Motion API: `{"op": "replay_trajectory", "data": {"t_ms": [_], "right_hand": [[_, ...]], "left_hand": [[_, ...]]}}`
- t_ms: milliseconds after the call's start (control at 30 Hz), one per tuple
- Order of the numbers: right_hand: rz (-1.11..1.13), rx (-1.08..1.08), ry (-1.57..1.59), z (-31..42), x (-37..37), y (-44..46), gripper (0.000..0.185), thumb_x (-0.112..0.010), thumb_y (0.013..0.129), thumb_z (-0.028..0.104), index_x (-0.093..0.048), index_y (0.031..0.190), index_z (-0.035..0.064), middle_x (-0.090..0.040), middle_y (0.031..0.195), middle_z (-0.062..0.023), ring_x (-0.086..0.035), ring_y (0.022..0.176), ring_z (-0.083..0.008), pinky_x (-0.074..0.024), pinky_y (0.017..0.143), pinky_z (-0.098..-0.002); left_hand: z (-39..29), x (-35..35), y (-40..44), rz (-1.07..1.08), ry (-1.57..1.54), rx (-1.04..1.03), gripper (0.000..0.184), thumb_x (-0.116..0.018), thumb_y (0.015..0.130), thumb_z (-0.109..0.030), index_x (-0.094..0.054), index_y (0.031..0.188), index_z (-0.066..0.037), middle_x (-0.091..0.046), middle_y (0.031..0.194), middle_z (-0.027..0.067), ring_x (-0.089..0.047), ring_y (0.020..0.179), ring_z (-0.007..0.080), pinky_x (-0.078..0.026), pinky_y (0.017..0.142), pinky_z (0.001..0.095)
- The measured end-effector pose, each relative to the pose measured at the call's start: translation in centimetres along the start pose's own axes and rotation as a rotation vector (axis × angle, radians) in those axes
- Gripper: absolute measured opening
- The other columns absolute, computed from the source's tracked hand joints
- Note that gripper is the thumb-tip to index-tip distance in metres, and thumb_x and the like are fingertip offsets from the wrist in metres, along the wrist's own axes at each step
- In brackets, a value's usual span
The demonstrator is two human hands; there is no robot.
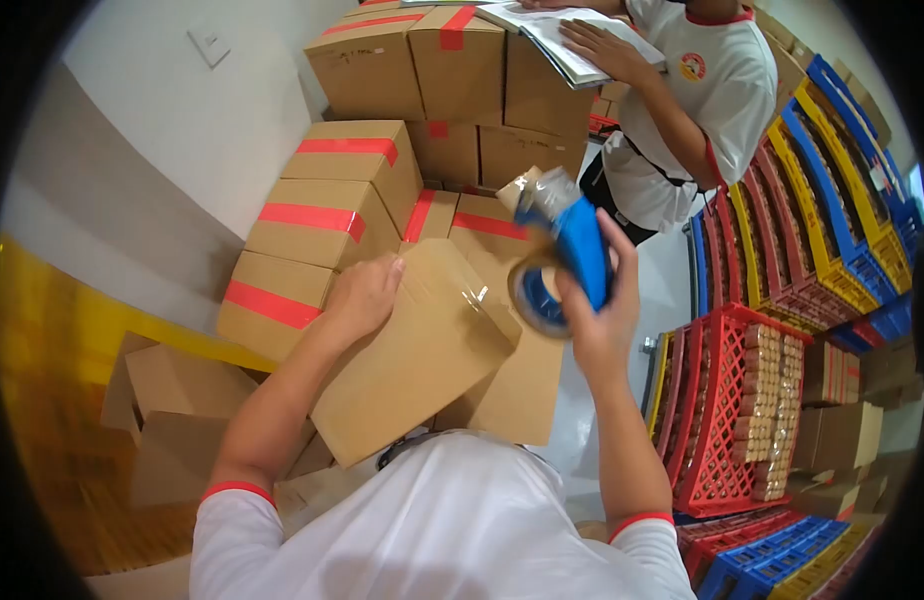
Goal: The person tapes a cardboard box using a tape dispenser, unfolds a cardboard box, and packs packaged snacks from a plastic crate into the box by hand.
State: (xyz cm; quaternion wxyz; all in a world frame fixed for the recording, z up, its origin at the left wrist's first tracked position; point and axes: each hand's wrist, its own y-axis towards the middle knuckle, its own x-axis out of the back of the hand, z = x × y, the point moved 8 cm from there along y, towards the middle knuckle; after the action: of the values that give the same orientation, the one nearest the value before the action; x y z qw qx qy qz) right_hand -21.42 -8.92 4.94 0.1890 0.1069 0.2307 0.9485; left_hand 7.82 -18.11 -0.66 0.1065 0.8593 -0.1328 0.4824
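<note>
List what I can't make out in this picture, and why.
All in the head view:
- Tape dispenser: cutting edge blurred.
- Near carton: underside hidden by its upper face.
- Right hand: some fingertips hidden behind the dispenser.
- Open book: page text too small.
- Co-worker: upper head cut off by the top edge.

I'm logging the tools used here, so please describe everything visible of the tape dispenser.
The tape dispenser is bright blue, plastic by its look, and somewhat blurred. It is tilted, in the grip of the right hand, beside the cardboard box. A brownish-rimmed tape roll with a blue centre shows on one side. Its far end looks clear or silvery; the blur hides finer parts.
</note>
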Motion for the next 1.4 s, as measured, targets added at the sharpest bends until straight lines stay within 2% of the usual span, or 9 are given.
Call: {"op": "replay_trajectory", "data": {"t_ms": [233, 467, 567, 633, 767, 833, 1033, 1200, 1400], "right_hand": [[0.572, 0.180, -0.541, 3.1, -4.7, -6.9, 0.090, -0.080, 0.070, 0.009, -0.055, 0.155, 0.0236, -0.064, 0.103, -0.0166, -0.068, 0.086, -0.0359, -0.0590, 0.076, -0.0442], [0.243, 0.193, -0.397, -2.8, -14.7, 6.1, 0.067, -0.078, 0.085, 0.018, -0.060, 0.149, 0.0263, -0.065, 0.097, -0.0180, -0.068, 0.086, -0.0414, -0.0562, 0.076, -0.0458], [0.257, 0.025, -0.242, -5.0, -13.8, 7.0, 0.059, -0.077, 0.090, 0.022, -0.063, 0.147, 0.0139, -0.072, 0.122, -0.0173, -0.072, 0.096, -0.0298, -0.0554, 0.090, -0.0388], [0.261, -0.101, -0.002, -5.2, -10.2, 3.9, 0.057, -0.074, 0.093, 0.026, -0.063, 0.147, 0.0162, -0.072, 0.104, -0.0099, -0.070, 0.088, -0.0230, -0.0553, 0.081, -0.0376], [0.362, -0.706, 0.231, -7.6, -1.7, -3.4, 0.054, -0.073, 0.094, 0.027, -0.064, 0.145, 0.0082, -0.066, 0.095, -0.0001, -0.058, 0.075, -0.0081, -0.0469, 0.065, -0.0221], [0.302, -0.831, 0.412, -9.2, -0.7, -5.6, 0.053, -0.073, 0.095, 0.027, -0.065, 0.144, 0.0085, -0.065, 0.094, 0.0004, -0.055, 0.072, -0.0064, -0.0429, 0.061, -0.0210], [0.198, -0.834, 0.588, -16.3, -10.2, -0.7, 0.049, -0.071, 0.096, 0.027, -0.066, 0.142, 0.0098, -0.065, 0.092, 0.0026, -0.053, 0.074, -0.0057, -0.0405, 0.061, -0.0223], [0.178, -0.756, 0.573, -18.5, -15.8, 3.3, 0.047, -0.069, 0.098, 0.023, -0.065, 0.143, 0.0095, -0.066, 0.095, 0.0030, -0.052, 0.077, -0.0086, -0.0422, 0.071, -0.0254], [0.403, -0.804, 0.577, -14.1, -6.6, -3.4, 0.060, -0.072, 0.096, 0.031, -0.059, 0.149, 0.0089, -0.057, 0.087, 0.0028, -0.050, 0.069, -0.0068, -0.0399, 0.057, -0.0228]], "left_hand": [[0.0, -2.2, 0.2, 0.094, -0.048, -0.062, 0.034, -0.046, 0.110, -0.027, -0.064, 0.100, 0.000, -0.066, 0.085, 0.0311, -0.063, 0.083, 0.0526, -0.049, 0.076, 0.0593], [-0.4, -2.3, 0.5, 0.147, -0.015, -0.064, 0.030, -0.048, 0.109, -0.024, -0.068, 0.109, -0.001, -0.068, 0.089, 0.0300, -0.067, 0.084, 0.0506, -0.051, 0.075, 0.0579], [-1.3, -1.6, 0.3, 0.098, -0.022, -0.027, 0.028, -0.049, 0.108, -0.023, -0.066, 0.118, -0.004, -0.071, 0.102, 0.0285, -0.068, 0.091, 0.0492, -0.053, 0.079, 0.0557], [-5.7, 0.0, -1.1, -0.158, -0.079, -0.553, 0.026, -0.048, 0.108, -0.021, -0.063, 0.123, -0.006, -0.068, 0.119, 0.0272, -0.068, 0.100, 0.0484, -0.054, 0.084, 0.0546], [-6.7, -1.9, 0.3, -0.010, 0.014, -0.609, 0.029, -0.049, 0.106, -0.021, -0.060, 0.130, -0.009, -0.062, 0.136, 0.0245, -0.067, 0.110, 0.0409, -0.054, 0.091, 0.0542], [-4.6, -3.5, 2.4, 0.140, -0.042, -0.192, 0.030, -0.046, 0.106, -0.024, -0.063, 0.123, -0.007, -0.069, 0.115, 0.0264, -0.069, 0.098, 0.0440, -0.053, 0.086, 0.0554], [-3.5, -3.6, 3.6, 0.067, -0.017, -0.093, 0.033, -0.041, 0.106, -0.024, -0.064, 0.101, 0.000, -0.063, 0.075, 0.0311, -0.064, 0.077, 0.0523, -0.049, 0.076, 0.0609], [-3.5, -3.4, 3.3, 0.066, 0.068, -0.088, 0.038, -0.040, 0.105, -0.025, -0.064, 0.091, 0.001, -0.067, 0.082, 0.0303, -0.066, 0.081, 0.0513, -0.051, 0.078, 0.0611], [-4.5, -2.8, 2.6, 0.117, 0.068, -0.038, 0.044, -0.046, 0.108, -0.034, -0.065, 0.091, 0.001, -0.067, 0.088, 0.0316, -0.065, 0.087, 0.0517, -0.051, 0.082, 0.0603]]}}
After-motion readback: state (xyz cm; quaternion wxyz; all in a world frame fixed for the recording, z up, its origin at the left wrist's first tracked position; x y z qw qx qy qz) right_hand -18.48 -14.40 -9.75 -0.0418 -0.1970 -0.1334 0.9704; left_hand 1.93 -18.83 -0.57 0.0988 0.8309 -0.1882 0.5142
